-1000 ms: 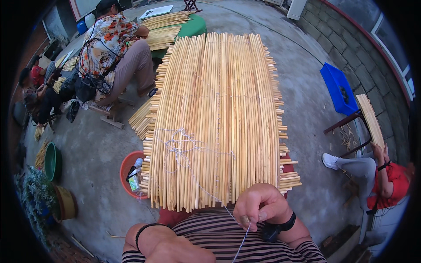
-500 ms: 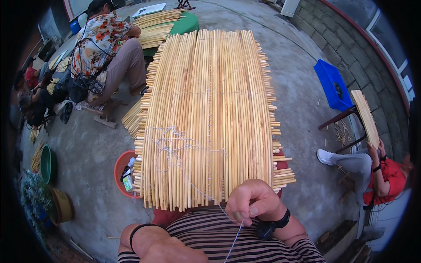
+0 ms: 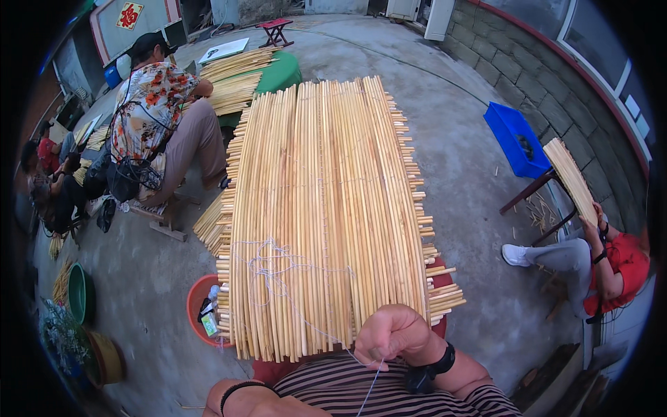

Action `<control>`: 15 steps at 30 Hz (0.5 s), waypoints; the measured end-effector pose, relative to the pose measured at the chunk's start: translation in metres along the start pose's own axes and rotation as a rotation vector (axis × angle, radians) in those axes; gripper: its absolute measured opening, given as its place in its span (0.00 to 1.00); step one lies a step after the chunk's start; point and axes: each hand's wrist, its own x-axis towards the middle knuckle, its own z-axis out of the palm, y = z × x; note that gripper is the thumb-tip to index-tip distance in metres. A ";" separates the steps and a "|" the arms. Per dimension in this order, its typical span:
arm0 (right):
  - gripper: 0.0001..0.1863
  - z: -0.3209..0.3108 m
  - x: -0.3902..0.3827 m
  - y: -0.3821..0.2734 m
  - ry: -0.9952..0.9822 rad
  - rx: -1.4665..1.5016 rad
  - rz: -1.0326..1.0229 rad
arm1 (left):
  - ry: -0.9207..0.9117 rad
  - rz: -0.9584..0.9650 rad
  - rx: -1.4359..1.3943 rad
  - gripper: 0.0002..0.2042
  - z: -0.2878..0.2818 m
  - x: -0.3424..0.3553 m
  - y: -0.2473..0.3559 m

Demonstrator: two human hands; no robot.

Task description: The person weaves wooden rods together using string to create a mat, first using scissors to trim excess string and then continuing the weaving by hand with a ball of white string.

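Free rm above mat [image 3: 333, 215], exc. thread tangle [image 3: 269, 267]

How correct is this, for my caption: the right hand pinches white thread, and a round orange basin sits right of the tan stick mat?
Wrong side: the head view shows the round orange basin left of the tan stick mat. The right hand does pinch white thread.

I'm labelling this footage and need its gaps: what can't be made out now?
In the head view:
Left hand: fingers cut off by the lower edge.
Thread: lower end cut off by the same edge.
Right hand: whether it pinches more than thread, too small to tell.
Orange basin: partly hidden by the stick mat.
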 end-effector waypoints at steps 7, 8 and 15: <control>0.07 -0.038 -0.005 -0.012 0.368 -0.166 -0.226 | 0.719 -0.719 0.093 0.02 -0.011 -0.067 -0.036; 0.06 -0.036 -0.008 -0.019 0.523 -0.247 -0.238 | 0.842 -0.829 -0.210 0.03 -0.015 -0.062 -0.049; 0.03 -0.047 -0.007 -0.040 0.876 -1.280 -0.410 | 0.871 -1.061 -0.412 0.02 -0.019 -0.061 -0.081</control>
